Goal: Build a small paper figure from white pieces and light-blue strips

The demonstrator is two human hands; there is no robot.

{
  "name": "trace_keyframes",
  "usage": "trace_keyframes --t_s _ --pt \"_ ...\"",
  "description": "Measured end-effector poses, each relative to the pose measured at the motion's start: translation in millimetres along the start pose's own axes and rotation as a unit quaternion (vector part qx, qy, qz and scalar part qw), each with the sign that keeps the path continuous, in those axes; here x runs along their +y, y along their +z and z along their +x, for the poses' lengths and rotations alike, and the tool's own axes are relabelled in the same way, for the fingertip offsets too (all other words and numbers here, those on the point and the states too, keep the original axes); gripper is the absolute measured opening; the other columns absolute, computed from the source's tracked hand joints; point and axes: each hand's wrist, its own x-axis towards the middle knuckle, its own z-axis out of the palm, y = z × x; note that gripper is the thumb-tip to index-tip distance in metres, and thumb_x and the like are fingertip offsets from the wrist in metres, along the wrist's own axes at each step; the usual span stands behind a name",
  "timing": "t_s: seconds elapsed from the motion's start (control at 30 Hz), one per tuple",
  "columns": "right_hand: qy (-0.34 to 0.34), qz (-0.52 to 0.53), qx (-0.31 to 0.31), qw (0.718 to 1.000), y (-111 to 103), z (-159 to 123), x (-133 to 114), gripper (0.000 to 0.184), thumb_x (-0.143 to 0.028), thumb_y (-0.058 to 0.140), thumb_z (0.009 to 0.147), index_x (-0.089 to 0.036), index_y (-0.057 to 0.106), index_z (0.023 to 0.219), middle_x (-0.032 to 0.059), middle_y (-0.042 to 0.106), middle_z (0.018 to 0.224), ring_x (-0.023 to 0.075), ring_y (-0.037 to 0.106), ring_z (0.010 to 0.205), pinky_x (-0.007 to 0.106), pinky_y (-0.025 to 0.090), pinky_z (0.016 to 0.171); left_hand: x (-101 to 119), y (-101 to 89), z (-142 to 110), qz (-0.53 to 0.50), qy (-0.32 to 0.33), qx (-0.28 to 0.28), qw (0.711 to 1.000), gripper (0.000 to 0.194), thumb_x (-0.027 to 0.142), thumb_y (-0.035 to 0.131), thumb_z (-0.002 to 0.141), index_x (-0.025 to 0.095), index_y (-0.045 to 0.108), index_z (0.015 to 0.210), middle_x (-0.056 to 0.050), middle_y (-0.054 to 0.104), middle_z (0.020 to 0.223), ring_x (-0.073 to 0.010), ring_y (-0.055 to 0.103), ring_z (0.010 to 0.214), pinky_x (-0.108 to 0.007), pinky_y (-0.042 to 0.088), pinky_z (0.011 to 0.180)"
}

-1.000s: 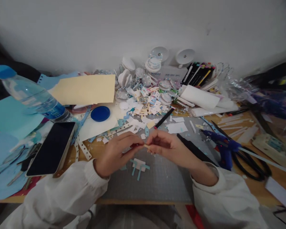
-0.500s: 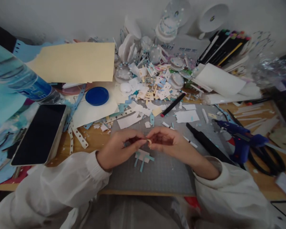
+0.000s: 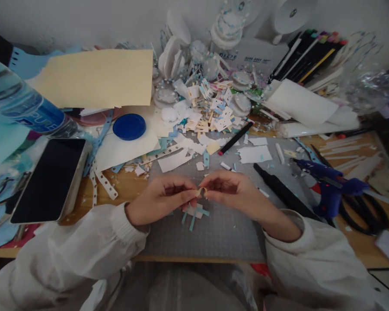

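At the near middle of the grey mat, just short of 12 o'clock from the wearer, a small yellow strip bridges the gap between the two hands. It lies toward 3 o'clock from the left hand and at 9 from the right hand; neither is nearer, since the fingertips of both touch it. The left pinches one end between thumb and finger, and the right pinches the other the same way, though its exact grip is partly hidden. Bent into an arch, the strip has its ends set along a 9-to-3 line and its crown toward 12. From it, a white card with blue tabs lies close by, between 6 and 7 o'clock, partly behind the left fingers; whether they touch it I cannot tell. The pen sits between 1 and 2 o'clock, and the glue gun well apart at 3. Against the frame of half a second ago, the strip shows more plainly, as a wider, open arch rather than a small curl by the right fingertips, and the left fingers now cover more of the card.
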Motion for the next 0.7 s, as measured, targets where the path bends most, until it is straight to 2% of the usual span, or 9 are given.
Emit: trace_keyframes --t_s 0.1,0.2,0.27,0.33,0.4,0.47,0.57,0.7 --pt "0.008 0.005 0.004 1.0 1 1 2 0.016 -0.031 0.072 0.078 -0.023 0.067 0.091 -0.0009 0.067 0.082 0.0115 0.061 0.074 0.025 0.049 0.065 -1 -0.2 0 0.016 0.005 -0.008 1.0 0.021 0.035 0.06 0.088 0.017 0.067 0.08 -0.001 0.066 0.067 -0.0105 0.057 0.055 -0.022 0.048 0.052" --pt "0.011 0.0 0.018 1.0 1 2 4 0.015 -0.03 0.071 0.078 -0.022 0.067 0.089 -0.0004 0.068 0.084 0.0123 0.062 0.076 0.026 0.049 0.067 -2 -3.3 -1 0.122 0.06 0.001 0.991 0.021 0.034 0.054 0.091 0.017 0.066 0.086 -0.003 0.066 0.073 -0.0128 0.059 0.063 -0.024 0.049 0.058" --pt "0.01 -0.009 0.032 0.999 0 3 6 0.015 -0.03 0.071 0.079 -0.021 0.067 0.09 0.0 0.068 0.086 0.0124 0.062 0.078 0.026 0.049 0.07 -4 -6.9 -2 0.247 0.112 0.008 0.963 0.02 0.035 0.057 0.089 0.017 0.066 0.093 -0.005 0.066 0.082 -0.0163 0.061 0.074 -0.028 0.05 0.067" --pt "0.01 -0.011 0.043 0.999 -1 4 8 0.016 -0.029 0.071 0.078 -0.022 0.067 0.091 0.0 0.068 0.088 0.012 0.061 0.079 0.026 0.049 0.071 -7 -10.5 -4 0.357 0.145 -0.015 0.923 0.024 0.037 0.064 0.085 0.017 0.065 0.099 -0.008 0.064 0.092 -0.0207 0.059 0.086 -0.033 0.048 0.076" --pt "0.015 -0.001 0.044 0.999 -1 4 8 0.016 -0.027 0.072 0.077 -0.022 0.067 0.091 -0.0006 0.067 0.087 0.0111 0.061 0.078 0.025 0.049 0.072 -10 -12.5 -4 0.428 0.152 -0.051 0.89 0.024 0.036 0.066 0.083 0.019 0.065 0.099 -0.008 0.062 0.096 -0.0237 0.057 0.091 -0.037 0.046 0.081" --pt "0.028 0.015 0.036 0.999 0 4 8 0.015 -0.025 0.072 0.077 -0.021 0.067 0.09 -0.0013 0.067 0.084 0.0103 0.061 0.076 0.024 0.049 0.07 -13 -12.7 -4 0.462 0.149 -0.068 0.872 0.018 0.03 0.065 0.083 0.019 0.064 0.097 -0.007 0.061 0.096 -0.0246 0.056 0.093 -0.038 0.043 0.083" --pt "0.046 0.045 0.011 0.998 3 4 7 0.015 -0.025 0.074 0.076 -0.02 0.067 0.088 -0.0016 0.067 0.08 0.0097 0.06 0.072 0.023 0.048 0.067 -15 -11.3 -4 0.46 0.143 -0.068 0.874 0.013 0.022 0.066 0.08 0.018 0.06 0.09 -0.006 0.061 0.093 -0.0237 0.055 0.092 -0.036 0.042 0.082" --pt "0.044 0.082 -0.022 0.995 6 1 6 0.017 -0.027 0.076 0.075 -0.02 0.067 0.088 -0.0014 0.066 0.079 0.0086 0.059 0.069 0.022 0.047 0.064 -12 -9.4 -5 0.356 0.118 -0.016 0.927 0.01 0.02 0.064 0.079 0.017 0.057 0.086 -0.002 0.06 0.082 -0.0162 0.056 0.077 -0.027 0.044 0.07"
